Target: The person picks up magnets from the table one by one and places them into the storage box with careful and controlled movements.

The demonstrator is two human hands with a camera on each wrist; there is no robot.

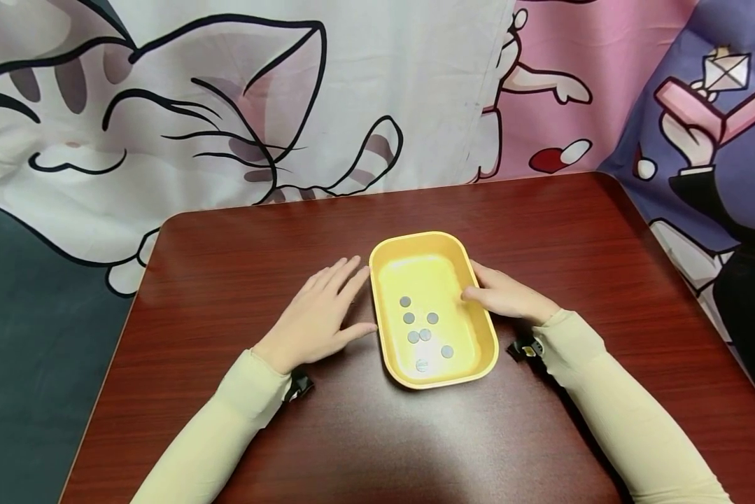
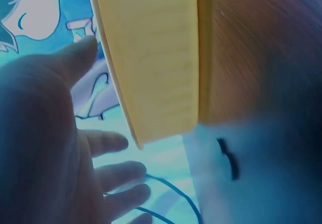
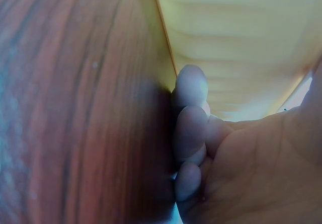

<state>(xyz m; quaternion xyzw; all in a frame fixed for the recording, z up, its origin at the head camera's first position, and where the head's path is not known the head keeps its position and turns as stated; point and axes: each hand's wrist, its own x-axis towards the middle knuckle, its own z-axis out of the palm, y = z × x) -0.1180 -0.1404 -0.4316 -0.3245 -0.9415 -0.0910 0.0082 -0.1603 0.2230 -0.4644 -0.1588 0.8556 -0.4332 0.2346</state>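
A yellow rectangular tray [image 1: 427, 276] with rounded corners sits on the table. Several small grey coin-like discs [image 1: 425, 334] lie on its floor, mostly in the half nearer me. My right hand [image 1: 512, 294] grips the tray's right side, thumb over the rim and fingers outside. In the right wrist view those fingers [image 3: 190, 133] are curled low by the tray wall [image 3: 241, 48], close to the tabletop. My left hand [image 1: 317, 315] is spread beside the left wall, with thumb and fingertips right at the rim. The left wrist view shows its fingers [image 2: 121, 176] extended, near the tray's outer side [image 2: 151, 58].
The dark red-brown wooden table [image 1: 238, 252] has rounded far corners. Behind it hangs a cartoon-printed curtain [image 1: 377, 77], reaching the far edge. A black object [image 1: 749, 308] stands beyond the table's right edge. A dark wrist camera [image 1: 525, 348] sits under the right cuff.
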